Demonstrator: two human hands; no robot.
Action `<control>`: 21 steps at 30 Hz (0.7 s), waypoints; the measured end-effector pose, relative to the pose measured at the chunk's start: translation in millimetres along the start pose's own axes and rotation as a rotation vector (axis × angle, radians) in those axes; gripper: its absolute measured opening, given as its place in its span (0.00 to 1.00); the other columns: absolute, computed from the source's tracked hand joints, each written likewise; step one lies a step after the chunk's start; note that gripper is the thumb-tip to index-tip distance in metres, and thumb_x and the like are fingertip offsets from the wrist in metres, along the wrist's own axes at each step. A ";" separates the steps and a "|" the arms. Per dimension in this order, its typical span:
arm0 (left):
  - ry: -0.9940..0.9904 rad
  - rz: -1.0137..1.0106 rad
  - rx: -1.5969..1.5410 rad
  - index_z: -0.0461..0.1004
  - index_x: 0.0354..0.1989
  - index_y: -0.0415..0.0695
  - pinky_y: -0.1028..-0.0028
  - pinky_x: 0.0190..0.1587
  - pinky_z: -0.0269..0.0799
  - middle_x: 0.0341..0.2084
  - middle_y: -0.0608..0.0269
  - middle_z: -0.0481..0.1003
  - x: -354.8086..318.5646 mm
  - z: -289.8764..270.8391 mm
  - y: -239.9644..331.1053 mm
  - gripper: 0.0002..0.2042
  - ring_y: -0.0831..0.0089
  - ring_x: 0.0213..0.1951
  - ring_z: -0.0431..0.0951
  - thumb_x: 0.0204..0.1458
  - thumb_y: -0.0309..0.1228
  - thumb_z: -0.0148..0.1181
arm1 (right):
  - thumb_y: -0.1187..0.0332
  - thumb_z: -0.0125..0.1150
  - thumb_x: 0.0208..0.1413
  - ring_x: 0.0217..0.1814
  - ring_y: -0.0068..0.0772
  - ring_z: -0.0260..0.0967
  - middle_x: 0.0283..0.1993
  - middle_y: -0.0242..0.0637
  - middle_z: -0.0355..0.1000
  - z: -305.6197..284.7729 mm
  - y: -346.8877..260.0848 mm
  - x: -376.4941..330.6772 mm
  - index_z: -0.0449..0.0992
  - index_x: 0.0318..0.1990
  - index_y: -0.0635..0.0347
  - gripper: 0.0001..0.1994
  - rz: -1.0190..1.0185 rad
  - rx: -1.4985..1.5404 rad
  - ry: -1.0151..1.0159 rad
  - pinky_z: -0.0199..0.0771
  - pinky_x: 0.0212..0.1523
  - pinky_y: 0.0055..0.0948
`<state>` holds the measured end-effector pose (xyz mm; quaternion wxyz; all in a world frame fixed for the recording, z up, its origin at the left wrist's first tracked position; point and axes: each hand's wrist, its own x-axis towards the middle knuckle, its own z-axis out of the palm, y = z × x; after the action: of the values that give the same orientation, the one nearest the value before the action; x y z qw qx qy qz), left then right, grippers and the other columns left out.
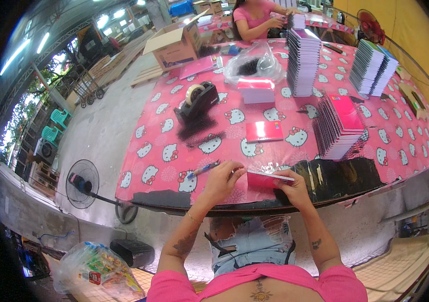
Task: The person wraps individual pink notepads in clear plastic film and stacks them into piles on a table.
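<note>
Near the front edge of the pink patterned table, my right hand (295, 189) grips a red-covered notebook (264, 181) by its right end. My left hand (223, 180) is beside the notebook's left end, thumb and fingertips drawn together; whatever they pinch is too small to make out. A blue pen (203, 169) lies just left of that hand. Beyond the notebook, another red notebook (265, 131) lies flat. Loose black spiral binding coils (199, 132) are heaped in front of a black tape dispenser (198, 102). At right stands a stack of spiral-bound red notebooks (339, 126).
Further back are a short red stack (256, 91), a tall notebook stack (303, 63), a clear bag of black coils (253, 64) and a cardboard box (175, 46). More notebooks (367, 67) stand right. A person (258, 20) works across the table. A fan (82, 183) stands left.
</note>
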<state>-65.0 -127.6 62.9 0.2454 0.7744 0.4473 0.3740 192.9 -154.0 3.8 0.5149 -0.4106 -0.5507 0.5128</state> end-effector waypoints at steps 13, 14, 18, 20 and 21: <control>-0.100 0.241 0.284 0.74 0.46 0.43 0.62 0.38 0.72 0.35 0.55 0.76 4.8 -1.3 6.0 0.12 0.54 0.36 0.76 0.58 0.34 0.61 | 0.78 0.66 0.56 0.42 0.18 0.71 0.38 0.27 0.76 0.8 -1.0 -0.3 0.79 0.44 0.63 0.09 0.016 0.041 -0.019 0.73 0.45 0.21; -0.065 0.271 0.301 0.75 0.47 0.43 0.61 0.38 0.72 0.35 0.54 0.76 5.4 0.7 9.6 0.12 0.54 0.36 0.77 0.58 0.34 0.60 | 0.78 0.66 0.56 0.42 0.17 0.71 0.38 0.27 0.76 0.3 -0.6 -0.7 0.79 0.44 0.63 0.09 0.021 0.041 -0.017 0.73 0.45 0.21; -0.165 0.154 0.261 0.75 0.45 0.45 0.60 0.37 0.72 0.32 0.54 0.74 9.6 -4.4 2.4 0.11 0.54 0.35 0.77 0.58 0.36 0.60 | 0.77 0.65 0.57 0.42 0.17 0.71 0.38 0.27 0.76 3.1 -4.6 -0.2 0.79 0.45 0.63 0.09 0.011 0.055 -0.026 0.73 0.45 0.21; -0.225 0.071 0.227 0.74 0.46 0.45 0.58 0.38 0.72 0.32 0.54 0.73 11.2 -5.7 13.8 0.13 0.53 0.36 0.77 0.58 0.38 0.59 | 0.78 0.65 0.56 0.42 0.17 0.71 0.39 0.27 0.76 -0.1 1.6 -0.2 0.79 0.45 0.64 0.09 0.021 0.044 -0.021 0.74 0.45 0.21; -0.205 0.104 0.260 0.74 0.46 0.45 0.58 0.39 0.72 0.32 0.55 0.73 12.8 -4.7 16.8 0.13 0.53 0.36 0.77 0.58 0.38 0.59 | 0.78 0.65 0.56 0.42 0.17 0.72 0.39 0.27 0.77 -1.6 3.7 -0.1 0.79 0.45 0.64 0.09 0.026 0.039 -0.018 0.74 0.45 0.21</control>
<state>-56.1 -124.2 82.3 0.1679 0.8558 0.4240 0.2441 194.2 -153.3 0.1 0.5112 -0.4030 -0.5398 0.5337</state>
